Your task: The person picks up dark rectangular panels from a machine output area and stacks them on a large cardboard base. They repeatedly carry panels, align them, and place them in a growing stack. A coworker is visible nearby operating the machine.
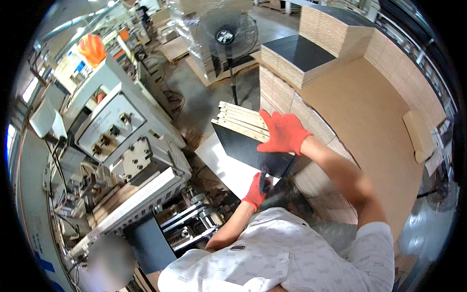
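Several black-faced boards with pale wood edges and small drilled holes form a tilted stack (253, 146) in front of me. My right hand (284, 132), in a red glove, grips the stack across its upper right edges, thumb against the near black face. Lower down, my left hand (257, 191), in a red glove with a dark palm, holds the stack's near lower edge; its fingers are partly hidden. A white sheet-like surface (221, 163) lies beneath and to the left of the boards.
A machine with a control panel (114, 127) and rollers (194, 219) stands left, a black board (151, 242) lying by it. A brown sheet (369, 112) covers stacked boards at right, with black-topped piles (299, 52). A pedestal fan (226, 36) stands ahead. A blurred person (111, 263) is lower left.
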Demonstrator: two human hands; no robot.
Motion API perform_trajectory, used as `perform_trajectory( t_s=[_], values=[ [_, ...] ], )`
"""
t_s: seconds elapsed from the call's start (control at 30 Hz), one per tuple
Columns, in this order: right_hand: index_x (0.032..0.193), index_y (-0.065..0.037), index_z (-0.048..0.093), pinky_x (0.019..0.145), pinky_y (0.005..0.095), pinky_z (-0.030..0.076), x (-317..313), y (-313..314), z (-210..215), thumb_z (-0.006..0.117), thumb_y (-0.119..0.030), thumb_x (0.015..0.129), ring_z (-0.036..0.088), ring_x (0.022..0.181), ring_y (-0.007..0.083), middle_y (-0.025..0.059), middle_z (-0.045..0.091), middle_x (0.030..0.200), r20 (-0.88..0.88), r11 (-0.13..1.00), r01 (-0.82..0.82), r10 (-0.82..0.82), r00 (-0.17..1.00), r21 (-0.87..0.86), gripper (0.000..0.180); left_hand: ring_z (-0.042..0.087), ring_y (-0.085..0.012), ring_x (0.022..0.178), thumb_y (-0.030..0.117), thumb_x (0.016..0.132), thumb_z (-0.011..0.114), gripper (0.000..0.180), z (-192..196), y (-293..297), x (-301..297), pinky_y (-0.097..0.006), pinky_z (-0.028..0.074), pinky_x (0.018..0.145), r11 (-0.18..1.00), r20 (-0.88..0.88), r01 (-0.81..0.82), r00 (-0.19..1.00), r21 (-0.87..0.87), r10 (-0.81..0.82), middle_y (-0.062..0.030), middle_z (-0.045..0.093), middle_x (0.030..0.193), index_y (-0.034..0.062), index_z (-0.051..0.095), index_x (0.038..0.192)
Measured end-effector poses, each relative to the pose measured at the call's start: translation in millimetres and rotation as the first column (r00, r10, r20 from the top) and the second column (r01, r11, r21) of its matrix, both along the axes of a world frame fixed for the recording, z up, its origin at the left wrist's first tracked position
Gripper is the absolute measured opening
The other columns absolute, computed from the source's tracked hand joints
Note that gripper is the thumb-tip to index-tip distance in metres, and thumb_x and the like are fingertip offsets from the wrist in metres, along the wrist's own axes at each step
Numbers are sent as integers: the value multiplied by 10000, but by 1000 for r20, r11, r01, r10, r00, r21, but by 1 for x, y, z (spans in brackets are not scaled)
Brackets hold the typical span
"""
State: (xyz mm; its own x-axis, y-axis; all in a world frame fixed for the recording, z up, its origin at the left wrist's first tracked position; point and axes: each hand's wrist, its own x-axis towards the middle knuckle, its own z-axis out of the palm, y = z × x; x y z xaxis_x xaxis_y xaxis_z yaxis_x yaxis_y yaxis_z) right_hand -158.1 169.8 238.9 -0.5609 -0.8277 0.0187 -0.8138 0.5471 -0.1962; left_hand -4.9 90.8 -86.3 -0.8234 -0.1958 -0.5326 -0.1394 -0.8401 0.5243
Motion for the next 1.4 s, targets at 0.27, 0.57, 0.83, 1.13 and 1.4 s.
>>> perform_trajectory(
  t_s=[0.27,0.57,0.83,1.13,1.4],
  values=[
    [1424,-71,461,882,407,508,0,20,-30,783,-538,673,638,1047,311,147,616,1150,0,981,27,-28,1000,-193,942,376,-271,1404,205,947,674,706,119,-103,-23,-377,299,1156,385,-447,-526,849,-758,281,-148,375,1537,29,311,1526],
    [1390,-67,498,811,436,531,-15,21,-44,766,-634,667,659,974,324,153,645,1084,-120,940,-21,-21,993,-341,957,338,-227,1445,283,912,704,754,156,-191,-102,-357,241,1192,525,-506,-328,828,-786,-241,-112,384,1560,15,352,1522],
    [1377,-69,512,845,420,527,-12,21,-38,789,-590,665,662,995,313,147,655,1108,-88,929,-7,-27,996,-371,924,416,-219,1375,378,821,768,837,141,-196,-117,-347,290,1159,566,-518,-309,817,-765,-254,-99,478,1469,9,410,1482],
    [1343,-47,566,860,406,525,-12,16,-18,849,-513,629,666,992,302,147,660,1087,-22,951,-32,27,999,-307,898,480,-223,1310,332,784,717,731,126,-190,-108,-360,323,1136,496,-621,-502,777,-709,-102,-89,549,1383,11,500,1404],
    [1339,-79,587,846,413,507,-66,-4,-9,838,-502,625,640,978,320,127,648,1036,13,828,-456,486,874,-328,867,497,-241,1283,663,792,710,988,137,-136,-29,-381,367,1094,230,-619,-664,747,-711,243,-140,536,1370,-26,426,1441]
  ],
)
